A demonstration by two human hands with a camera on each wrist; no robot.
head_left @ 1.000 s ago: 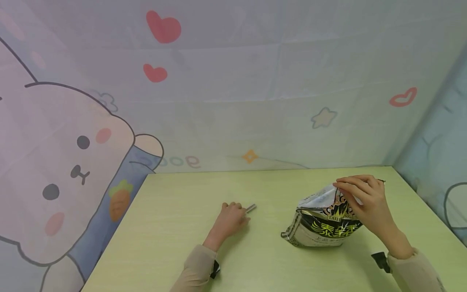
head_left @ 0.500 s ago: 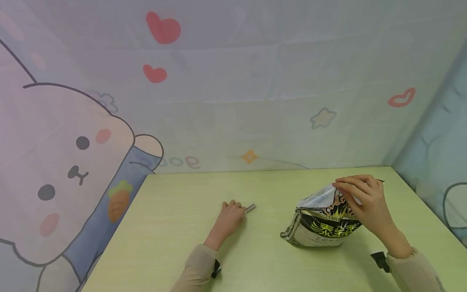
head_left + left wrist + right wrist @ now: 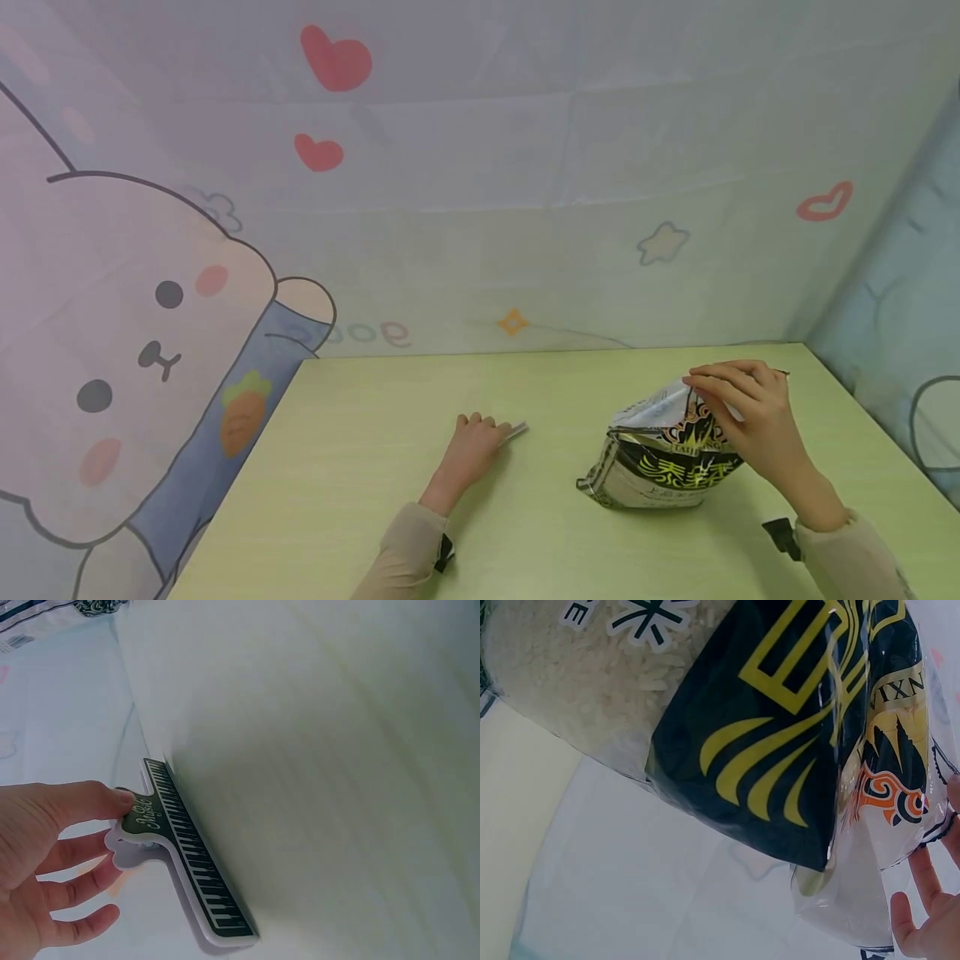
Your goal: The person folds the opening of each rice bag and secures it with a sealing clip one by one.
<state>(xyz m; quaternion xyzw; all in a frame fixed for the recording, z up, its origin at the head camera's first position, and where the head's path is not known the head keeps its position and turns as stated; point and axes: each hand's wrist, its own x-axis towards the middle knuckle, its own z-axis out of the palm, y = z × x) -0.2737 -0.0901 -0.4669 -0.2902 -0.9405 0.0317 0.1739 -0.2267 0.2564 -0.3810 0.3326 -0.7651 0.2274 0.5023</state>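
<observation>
In the left wrist view my left hand (image 3: 56,862) pinches the handle of a clip (image 3: 206,877) with a black-and-white piano-key pattern, thumb on its dark face. The head view shows that clip (image 3: 516,432) as a short pale bar beyond my left hand (image 3: 471,454), low over the table. My right hand (image 3: 761,421) grips the upper part of a rice bag (image 3: 667,471), which leans on the table at the right. Up close, the right wrist view shows the bag (image 3: 757,750) with rice behind clear plastic and fingers of my right hand (image 3: 934,915) at its edge.
The light green table (image 3: 360,417) reaches back to a hanging cloth (image 3: 480,208) printed with hearts, a star and a cartoon animal. Another cloth (image 3: 922,317) hangs along the right side.
The fingers of my left hand have shifted slightly round the clip, and its visible end has turned a little. My right hand and the bag have hardly moved.
</observation>
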